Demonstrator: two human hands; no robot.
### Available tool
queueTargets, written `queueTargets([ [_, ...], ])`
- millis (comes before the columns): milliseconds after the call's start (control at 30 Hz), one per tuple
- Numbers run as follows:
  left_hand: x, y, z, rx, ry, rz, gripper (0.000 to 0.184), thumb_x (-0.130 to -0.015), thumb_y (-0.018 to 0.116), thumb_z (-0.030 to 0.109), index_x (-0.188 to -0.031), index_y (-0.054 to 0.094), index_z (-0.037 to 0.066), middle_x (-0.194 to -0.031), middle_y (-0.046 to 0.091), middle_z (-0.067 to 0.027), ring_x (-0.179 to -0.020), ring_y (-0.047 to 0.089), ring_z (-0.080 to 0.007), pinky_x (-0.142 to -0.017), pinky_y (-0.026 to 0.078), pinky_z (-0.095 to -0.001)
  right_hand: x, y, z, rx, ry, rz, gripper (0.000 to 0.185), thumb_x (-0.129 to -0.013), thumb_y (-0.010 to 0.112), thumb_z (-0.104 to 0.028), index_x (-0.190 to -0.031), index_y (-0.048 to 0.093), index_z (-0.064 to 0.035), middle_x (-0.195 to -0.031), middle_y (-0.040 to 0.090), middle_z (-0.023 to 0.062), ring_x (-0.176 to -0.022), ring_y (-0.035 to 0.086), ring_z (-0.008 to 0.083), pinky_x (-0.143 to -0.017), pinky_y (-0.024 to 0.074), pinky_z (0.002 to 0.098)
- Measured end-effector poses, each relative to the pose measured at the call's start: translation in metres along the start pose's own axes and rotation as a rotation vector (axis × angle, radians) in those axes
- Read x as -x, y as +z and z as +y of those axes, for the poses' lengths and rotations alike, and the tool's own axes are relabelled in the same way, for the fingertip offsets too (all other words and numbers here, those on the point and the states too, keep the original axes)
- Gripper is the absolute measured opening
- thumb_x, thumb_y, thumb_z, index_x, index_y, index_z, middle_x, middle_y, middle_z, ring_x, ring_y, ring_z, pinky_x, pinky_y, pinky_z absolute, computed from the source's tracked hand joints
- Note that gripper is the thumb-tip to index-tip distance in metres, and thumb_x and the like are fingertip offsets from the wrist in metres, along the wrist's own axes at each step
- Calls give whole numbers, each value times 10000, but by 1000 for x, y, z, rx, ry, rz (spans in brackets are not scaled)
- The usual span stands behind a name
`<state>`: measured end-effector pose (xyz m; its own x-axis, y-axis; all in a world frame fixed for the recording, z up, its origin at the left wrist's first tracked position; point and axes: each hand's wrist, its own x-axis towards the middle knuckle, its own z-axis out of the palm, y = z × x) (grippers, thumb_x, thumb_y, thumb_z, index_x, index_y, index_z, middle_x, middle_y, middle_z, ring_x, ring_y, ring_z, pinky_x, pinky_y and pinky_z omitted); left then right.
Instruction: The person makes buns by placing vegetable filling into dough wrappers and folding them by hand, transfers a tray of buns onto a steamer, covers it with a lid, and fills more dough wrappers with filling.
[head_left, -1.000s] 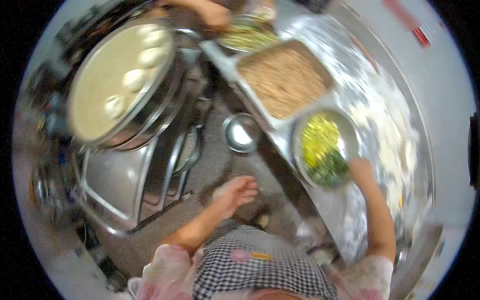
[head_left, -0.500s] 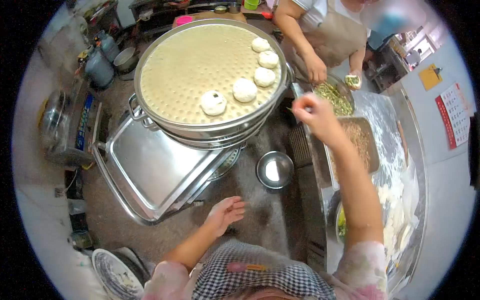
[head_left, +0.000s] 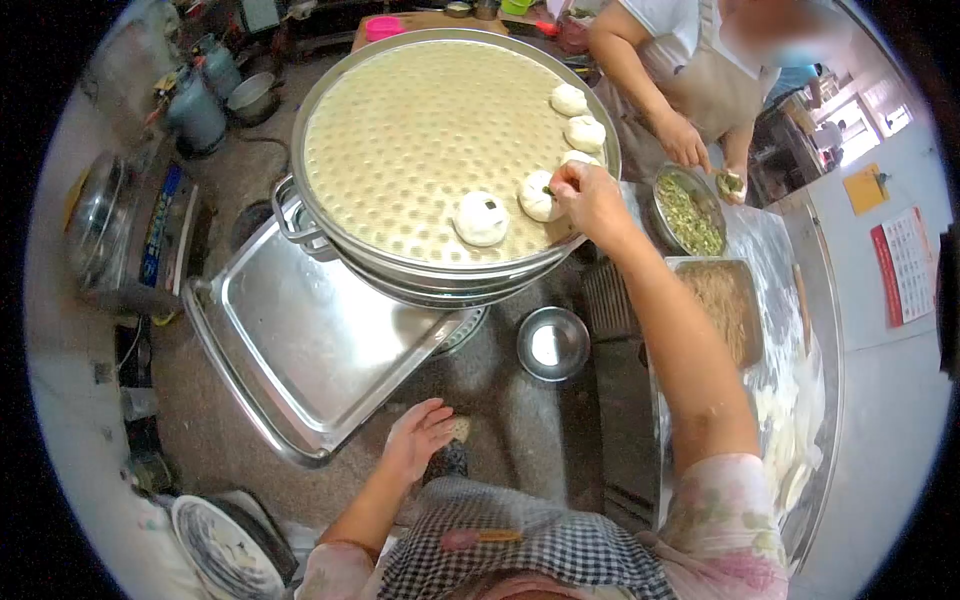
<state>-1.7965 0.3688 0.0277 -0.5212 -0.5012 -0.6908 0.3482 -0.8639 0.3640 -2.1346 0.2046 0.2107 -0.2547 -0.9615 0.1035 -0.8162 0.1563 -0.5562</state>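
At the right side of the large round steamer (head_left: 400,130), my right hand (head_left: 592,203) has its fingers pinched together. A small dark green bit, apparently a piece of vegetable, shows at the fingertips, touching the top of a white bun (head_left: 536,198). To the left of it sits another bun (head_left: 482,220) with a dark green mark on top. Several more buns, one (head_left: 585,134) among them, line the steamer's right edge, one partly hidden by my hand. Low in front of my apron, my left hand (head_left: 415,440) is open and empty, fingers stretched out.
A co-worker's hand (head_left: 680,138) is near a bowl of chopped green filling (head_left: 690,212); their other hand holds a filled wrapper (head_left: 731,186). A tray of brownish filling (head_left: 757,325) lies on the floured counter. Below are a metal tray (head_left: 300,340) and a floor basin (head_left: 553,343).
My right hand has moved left from above the counter onto the bun in the steamer, carrying the green bit. The view has shifted, and my left hand stays low and open.
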Motion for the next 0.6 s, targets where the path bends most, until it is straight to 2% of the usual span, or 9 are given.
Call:
queueTargets([
  [33,-1,4,1,-29,-10,-11,363,-896,477,293,-1171,495,57,-1087,588,-98,-926,586,-223,-832,471,-376,5,-5,-2,-19,23,2,210,-808,541,-155,-939,623,-13,-884,633,175,-839,603,309,-758,459,365],
  [133,-8,17,-3,-72,-37,-61,360,-896,481,287,-1173,490,57,-1079,586,-97,-933,583,-222,-835,469,-381,34,-24,8,-185,-100,242,251,-851,499,-165,-1016,603,-7,-955,628,174,-909,594,305,-806,451,360],
  [300,-27,68,-18,-220,-186,-209,318,-891,500,262,-1128,517,51,-1015,601,-100,-888,594,-220,-773,492,-347,184,-67,42,-261,148,238,320,-866,496,-211,-1109,549,-9,-1105,573,176,-1037,536,306,-903,410,369],
  [367,-30,98,-30,-332,-290,-298,303,-889,510,270,-1102,529,56,-1005,601,-92,-866,593,-210,-744,489,-318,276,-67,72,-138,230,244,330,-872,491,-233,-1132,534,-34,-1151,544,176,-1070,512,312,-919,399,386],
  [433,-37,120,-51,-462,-364,-400,291,-889,505,280,-1090,542,72,-987,612,-82,-861,593,-208,-741,485,-320,367,-73,74,10,548,133,326,-876,484,-236,-1136,529,-45,-1155,540,177,-1065,510,329,-924,398,402],
  [533,-29,164,-95,-688,-491,-501,296,-891,497,300,-1089,539,85,-997,617,-78,-865,593,-202,-749,479,-331,521,-58,80,31,865,213,339,-876,476,-231,-1167,513,-60,-1169,532,175,-1073,508,328,-931,395,401],
  [600,-21,191,-132,-826,-571,-592,296,-890,497,301,-1093,533,88,-999,617,-76,-869,593,-201,-754,478,-333,620,-34,80,0,1040,381,342,-868,484,-240,-1158,527,-64,-1170,537,168,-1077,510,318,-929,400,400],
])
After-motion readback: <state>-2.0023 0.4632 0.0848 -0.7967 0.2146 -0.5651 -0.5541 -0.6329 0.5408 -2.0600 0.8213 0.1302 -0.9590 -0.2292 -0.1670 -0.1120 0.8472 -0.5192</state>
